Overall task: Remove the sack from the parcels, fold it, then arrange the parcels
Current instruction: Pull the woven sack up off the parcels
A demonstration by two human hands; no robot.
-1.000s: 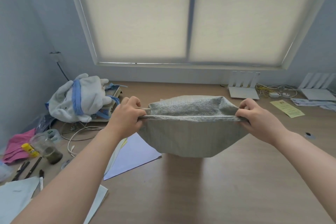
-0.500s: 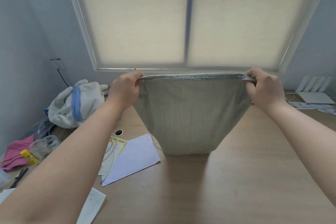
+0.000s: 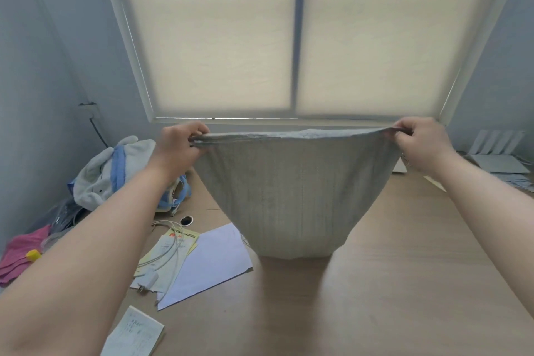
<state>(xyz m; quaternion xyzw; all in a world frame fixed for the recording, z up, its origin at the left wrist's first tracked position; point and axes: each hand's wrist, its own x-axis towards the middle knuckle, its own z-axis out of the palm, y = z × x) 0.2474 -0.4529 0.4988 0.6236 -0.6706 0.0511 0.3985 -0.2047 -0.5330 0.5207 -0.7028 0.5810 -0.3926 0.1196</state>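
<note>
The counter runs under everything, bare wood from 3 to 6 o'clock. I can see no parcels on it.

Next in size is the sack, hanging dead centre at 12 o'clock. A second ago I had it low, with its top doubled over between my fists. Now I have raised it to the level of the window ledge and it hangs at full length, flat and taut along the top edge. Its bottom hem is down at the counter, though I cannot tell whether it touches. I judge the sack is off the parcels and shaken straight, so the fold comes next.

The plush toy lies at 9 o'clock and a white sheet at 7 o'clock, both clear of the sack's drop.

My left hand grips the top corner at 10 o'clock and my right hand the other at 2 o'clock. The fingers of each hand are curled tight over the bunched hem, pinching it against the thumb.
</note>
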